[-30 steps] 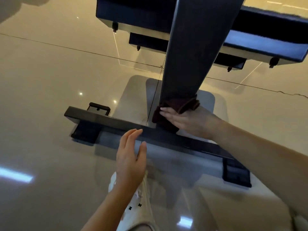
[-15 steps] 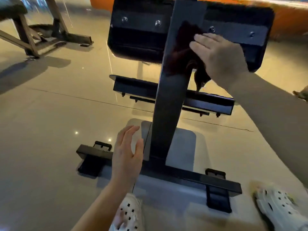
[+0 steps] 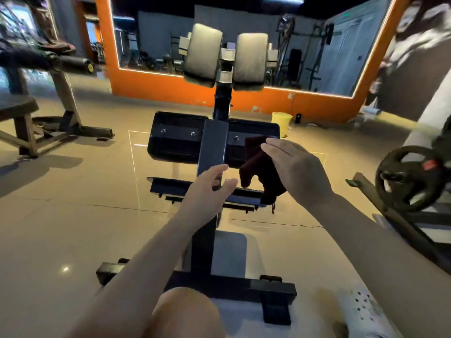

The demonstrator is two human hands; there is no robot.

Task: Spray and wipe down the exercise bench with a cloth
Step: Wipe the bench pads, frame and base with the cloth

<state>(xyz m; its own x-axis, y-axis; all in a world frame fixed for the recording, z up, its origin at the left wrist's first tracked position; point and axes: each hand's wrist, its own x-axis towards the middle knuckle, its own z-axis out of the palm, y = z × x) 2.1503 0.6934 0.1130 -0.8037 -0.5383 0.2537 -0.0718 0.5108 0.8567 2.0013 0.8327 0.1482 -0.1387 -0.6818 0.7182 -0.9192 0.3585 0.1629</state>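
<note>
Now lifted off the bench post (image 3: 212, 145), the cloth (image 3: 256, 167) hangs beneath the right hand (image 3: 296, 170), fingers extended; left hand (image 3: 207, 191) loosely spread: a re-fold is likely.

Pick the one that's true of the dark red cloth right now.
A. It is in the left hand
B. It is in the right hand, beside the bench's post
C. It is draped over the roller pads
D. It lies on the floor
B: the dark red cloth hangs under the right hand, just right of the bench's post; the left hand holds nothing.
</note>
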